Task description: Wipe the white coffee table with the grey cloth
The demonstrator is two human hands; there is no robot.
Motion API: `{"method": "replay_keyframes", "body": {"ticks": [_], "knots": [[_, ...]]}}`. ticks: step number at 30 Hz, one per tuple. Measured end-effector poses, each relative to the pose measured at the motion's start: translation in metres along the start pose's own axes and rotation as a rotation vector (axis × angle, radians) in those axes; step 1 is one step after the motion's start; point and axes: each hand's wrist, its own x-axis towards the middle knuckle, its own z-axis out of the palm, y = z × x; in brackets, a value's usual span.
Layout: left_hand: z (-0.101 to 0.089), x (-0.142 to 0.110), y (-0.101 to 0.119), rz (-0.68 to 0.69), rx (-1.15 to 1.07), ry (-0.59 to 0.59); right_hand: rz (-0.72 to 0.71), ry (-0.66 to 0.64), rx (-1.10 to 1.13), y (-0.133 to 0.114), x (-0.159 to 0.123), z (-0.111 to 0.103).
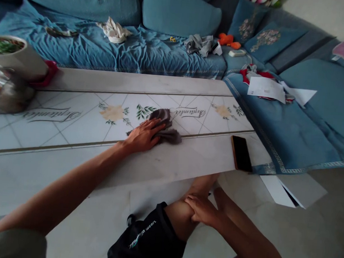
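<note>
My left hand (144, 135) lies on a grey cloth (165, 126), pressing it flat against the white tiled tabletop (81, 118), fingers together over the cloth's near edge. The cloth sits near the middle of the table beside a flower print and script lettering. My right hand (203, 209) rests below the table edge on my bare knee, fingers curved round the leg and holding nothing else.
A black phone (241, 153) lies at the table's right front corner. A white plant pot (16, 55) and a dark bowl (6, 94) stand at the left end. A blue sofa (130, 47) with scattered cloths and papers (266, 88) runs behind and right.
</note>
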Motion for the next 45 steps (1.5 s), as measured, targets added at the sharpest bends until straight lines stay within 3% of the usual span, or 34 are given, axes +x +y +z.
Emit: {"method": "replay_keyframes", "body": {"ticks": [3,6,8,11,15,19,22,26,28,30,33,36,38,41,43,45], "knots": [[-0.021,-0.041,-0.021,0.009,-0.018,-0.054,-0.073,-0.071,0.118,0.012,-0.004,-0.006],[-0.042,-0.048,-0.058,-0.188,0.024,-0.023,-0.048,0.019,0.277,0.015,-0.009,0.006],[-0.048,-0.031,-0.078,-0.318,0.057,0.032,-0.026,0.149,0.251,0.008,-0.006,0.025],[-0.044,0.009,-0.087,-0.385,0.068,0.094,-0.010,0.392,0.048,-0.009,0.009,0.054],[-0.030,0.058,-0.075,-0.402,0.047,0.129,0.002,0.521,-0.071,-0.017,0.033,0.071],[-0.018,0.074,-0.055,-0.353,0.039,0.112,0.020,0.587,-0.108,-0.008,0.043,0.072],[-0.013,0.052,-0.036,-0.251,0.037,0.069,0.019,0.628,-0.125,-0.004,0.044,0.072],[-0.017,-0.019,-0.022,-0.130,0.047,-0.001,0.043,0.673,-0.119,-0.007,0.042,0.068],[-0.026,-0.053,-0.036,-0.140,0.065,-0.016,0.043,0.687,-0.113,-0.008,0.042,0.067],[-0.038,-0.069,-0.066,-0.224,0.102,0.003,0.042,0.683,-0.116,-0.008,0.044,0.067],[-0.054,-0.045,-0.117,-0.463,0.168,0.089,0.037,0.658,-0.138,-0.007,0.053,0.071],[-0.059,0.025,-0.133,-0.615,0.179,0.179,0.040,0.657,-0.152,-0.004,0.062,0.073],[-0.051,0.080,-0.116,-0.604,0.158,0.205,0.041,0.655,-0.155,-0.002,0.065,0.072],[-0.024,0.148,-0.055,-0.468,0.142,0.163,0.040,0.655,-0.169,-0.002,0.066,0.067],[-0.001,0.171,-0.002,-0.302,0.151,0.084,0.036,0.677,-0.134,-0.002,0.062,0.061],[0.020,0.171,0.051,-0.126,0.148,0.003,0.002,0.701,-0.055,-0.003,0.054,0.052]]}}
